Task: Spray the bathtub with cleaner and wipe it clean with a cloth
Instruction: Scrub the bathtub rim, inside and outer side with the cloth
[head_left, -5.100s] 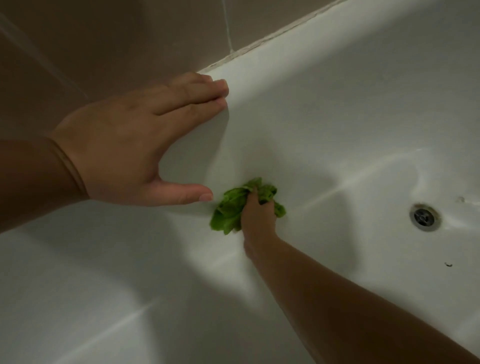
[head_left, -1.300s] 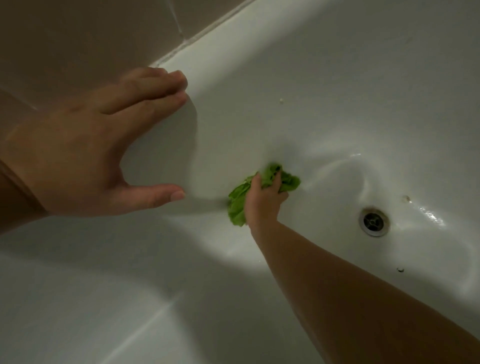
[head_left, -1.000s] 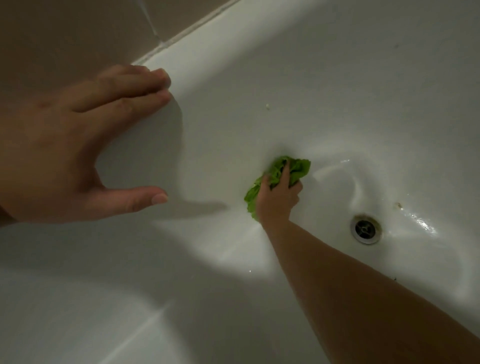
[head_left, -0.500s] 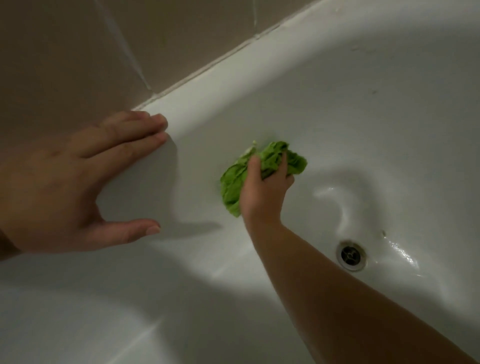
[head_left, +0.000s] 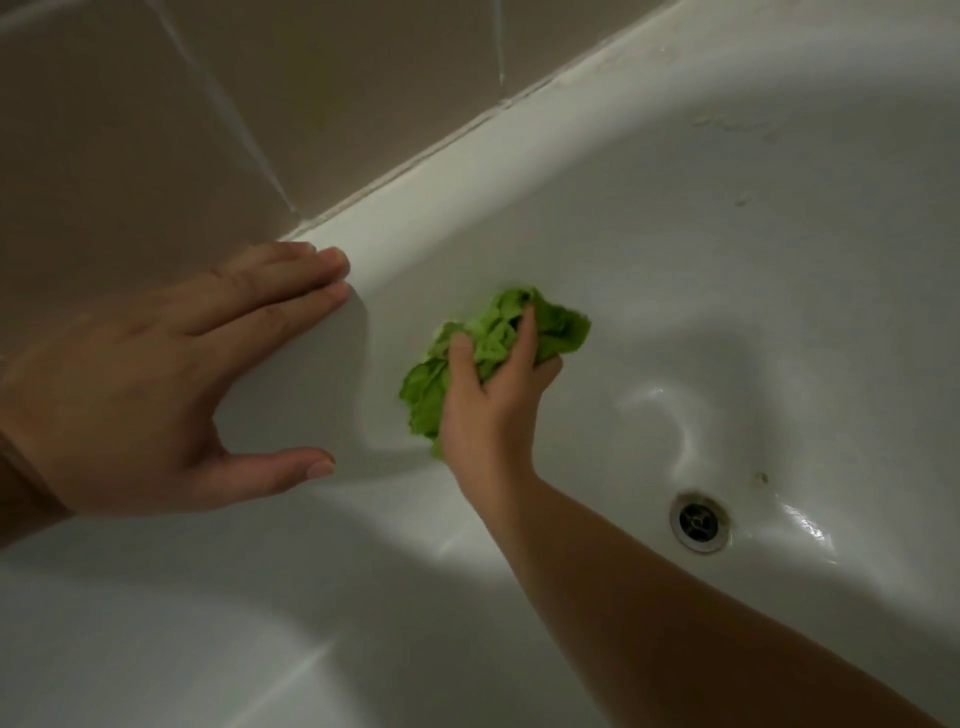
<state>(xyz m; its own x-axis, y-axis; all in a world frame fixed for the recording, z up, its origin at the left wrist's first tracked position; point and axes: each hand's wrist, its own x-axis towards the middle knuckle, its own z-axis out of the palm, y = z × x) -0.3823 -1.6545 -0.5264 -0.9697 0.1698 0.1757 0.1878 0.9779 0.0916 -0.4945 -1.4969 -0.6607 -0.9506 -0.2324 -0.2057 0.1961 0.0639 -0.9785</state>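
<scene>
My right hand (head_left: 493, 400) clutches the green cloth (head_left: 498, 343) against the bathtub (head_left: 727, 260) wall, well up-left of the drain (head_left: 698, 522); my left hand (head_left: 171, 384) rests flat, fingers straight, on the rim.

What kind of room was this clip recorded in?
Most likely a home bathroom: a white bathtub with a metal drain set against a beige tiled wall, and a right hand wiping it with a green cloth.
</scene>
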